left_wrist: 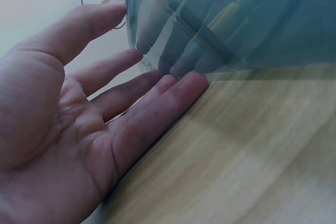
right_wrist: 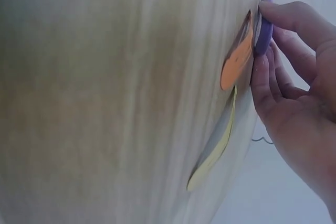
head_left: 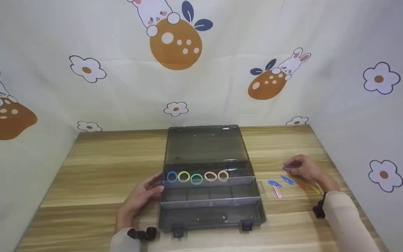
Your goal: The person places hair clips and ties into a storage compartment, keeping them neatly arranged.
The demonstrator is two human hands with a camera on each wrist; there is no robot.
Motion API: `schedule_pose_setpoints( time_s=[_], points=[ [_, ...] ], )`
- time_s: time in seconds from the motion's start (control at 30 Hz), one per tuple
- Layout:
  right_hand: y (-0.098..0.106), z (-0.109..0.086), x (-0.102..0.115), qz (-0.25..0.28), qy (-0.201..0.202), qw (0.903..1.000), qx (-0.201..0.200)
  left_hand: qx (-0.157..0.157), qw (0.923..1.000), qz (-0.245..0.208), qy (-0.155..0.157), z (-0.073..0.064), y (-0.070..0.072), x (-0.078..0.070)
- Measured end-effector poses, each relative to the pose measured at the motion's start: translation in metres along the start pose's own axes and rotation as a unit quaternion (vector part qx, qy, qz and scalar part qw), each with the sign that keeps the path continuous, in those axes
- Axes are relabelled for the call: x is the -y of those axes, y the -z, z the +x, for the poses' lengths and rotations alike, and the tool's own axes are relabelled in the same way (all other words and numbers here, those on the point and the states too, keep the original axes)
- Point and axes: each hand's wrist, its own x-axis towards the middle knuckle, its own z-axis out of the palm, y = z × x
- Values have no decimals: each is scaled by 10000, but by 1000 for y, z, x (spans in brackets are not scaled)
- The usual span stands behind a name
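A dark see-through organizer box [head_left: 210,203] lies on the table with its lid laid back. In its rear compartment, several hair ties stand in a row: a blue hair tie [head_left: 168,177], a yellow one, a green one and two peach ones. My left hand [head_left: 140,196] touches the box's left side with extended fingers [left_wrist: 152,119]. At the right, my right hand [head_left: 304,168] pinches a purple hair tie [right_wrist: 266,34] between thumb and fingers, low over the table. Near it lie an orange hair clip [right_wrist: 239,59] and a yellow hair clip [right_wrist: 214,156].
Between the box and my right hand lie two blue hair clips [head_left: 287,180] and a pink hair clip [head_left: 277,192]. Two latches [head_left: 177,231] stick out from the box's front edge. A patterned curtain [head_left: 219,91] stands behind the wooden table [head_left: 110,157] and along its sides.
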Motion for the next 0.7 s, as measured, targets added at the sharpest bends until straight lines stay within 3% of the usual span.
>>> schedule_pose_setpoints(
  time_s=[0.43,0.7],
  points=[
    [-9,3,17,-449,-24,9984,-330,57,9999,-132,-37,0,0,1],
    [-18,6,41,-636,386,9949,-680,4,9999,-118,-19,1,0,2]
  ],
)
